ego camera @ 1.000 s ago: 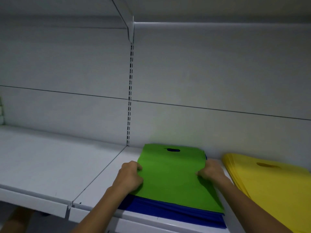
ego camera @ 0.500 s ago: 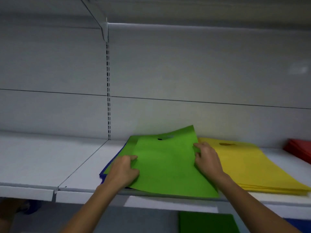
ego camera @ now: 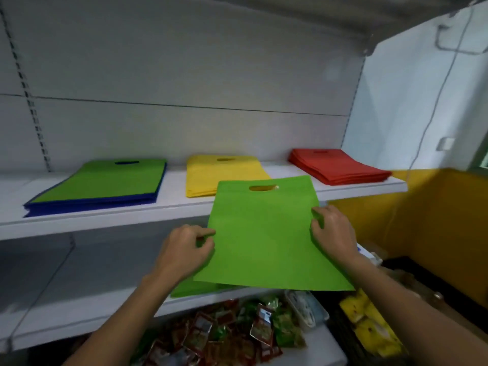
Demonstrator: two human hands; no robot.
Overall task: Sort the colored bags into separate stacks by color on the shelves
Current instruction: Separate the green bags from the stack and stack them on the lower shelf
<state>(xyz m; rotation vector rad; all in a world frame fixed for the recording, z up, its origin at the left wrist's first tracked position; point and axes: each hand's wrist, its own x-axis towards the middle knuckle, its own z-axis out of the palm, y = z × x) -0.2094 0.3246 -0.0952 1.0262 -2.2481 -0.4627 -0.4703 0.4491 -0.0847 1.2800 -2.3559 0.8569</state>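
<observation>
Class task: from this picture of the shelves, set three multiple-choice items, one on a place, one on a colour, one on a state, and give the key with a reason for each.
1. Where on the upper white shelf does the stack of flat red fabric bags lie?
A) left end
B) middle
C) right end

2. What colour is the top bag on the blue stack?
A) green
B) yellow
C) red

3. How is the green fabric bag with a cut-out handle?
A) lying flat on a shelf
B) held by both side edges
C) folded in half

Key:
1 C, it lies right of the yellow stack.
2 A, the top bag is plainly green over the blue.
3 B, the left hand and the right hand each pinch an edge.
</observation>
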